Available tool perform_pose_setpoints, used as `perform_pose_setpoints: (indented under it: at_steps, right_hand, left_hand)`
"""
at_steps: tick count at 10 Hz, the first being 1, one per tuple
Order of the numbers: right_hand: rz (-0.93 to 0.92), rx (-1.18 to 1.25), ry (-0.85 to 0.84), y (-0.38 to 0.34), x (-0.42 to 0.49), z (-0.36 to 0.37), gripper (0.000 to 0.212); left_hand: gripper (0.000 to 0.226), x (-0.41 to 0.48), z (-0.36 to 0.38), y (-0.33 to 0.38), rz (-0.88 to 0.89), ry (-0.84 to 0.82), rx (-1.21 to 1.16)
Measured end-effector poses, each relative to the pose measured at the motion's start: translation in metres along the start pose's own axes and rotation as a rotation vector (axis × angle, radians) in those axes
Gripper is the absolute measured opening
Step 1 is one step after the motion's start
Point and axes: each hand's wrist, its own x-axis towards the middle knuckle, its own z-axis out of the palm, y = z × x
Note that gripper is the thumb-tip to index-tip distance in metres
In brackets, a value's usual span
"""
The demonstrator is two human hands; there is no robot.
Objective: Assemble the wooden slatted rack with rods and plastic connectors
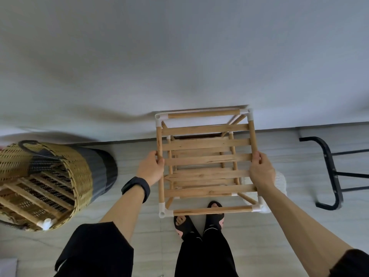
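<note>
Rack (205,158) sits at twelve o'clock before me, my left hand (151,167) curled round its nine o'clock rod (159,140) and my right hand (259,169) curled round the three o'clock one; I cannot tell whether its legs touch the floor (139,152). To handle it well, I judge I should hold both grips level and press gently inward, so no rod slips from a connector (162,211). Counted: four rods and four white connectors round the top tier, five slats (205,129) across it, two hands, one basket (79,168) at nine o'clock.
</note>
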Motion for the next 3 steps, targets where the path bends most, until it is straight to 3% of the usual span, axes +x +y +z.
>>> perform_pose_setpoints:
  at_steps: [1, 2, 3]
  right_hand:
    - [-0.103, -0.148, -0.036, 0.000, -0.009, -0.007, 0.037]
    - [-0.197, -0.283, -0.122, -0.004, -0.024, -0.016, 0.052]
    - [-0.277, -0.449, -0.216, -0.012, -0.052, -0.032, 0.050]
  left_hand:
    - [0.020, -0.008, 0.001, 0.003, -0.036, -0.017, 0.102]
    - [0.026, -0.022, -0.001, 0.006, -0.017, -0.063, 0.095]
    - [0.036, -0.044, -0.007, 0.015, 0.012, -0.124, 0.149]
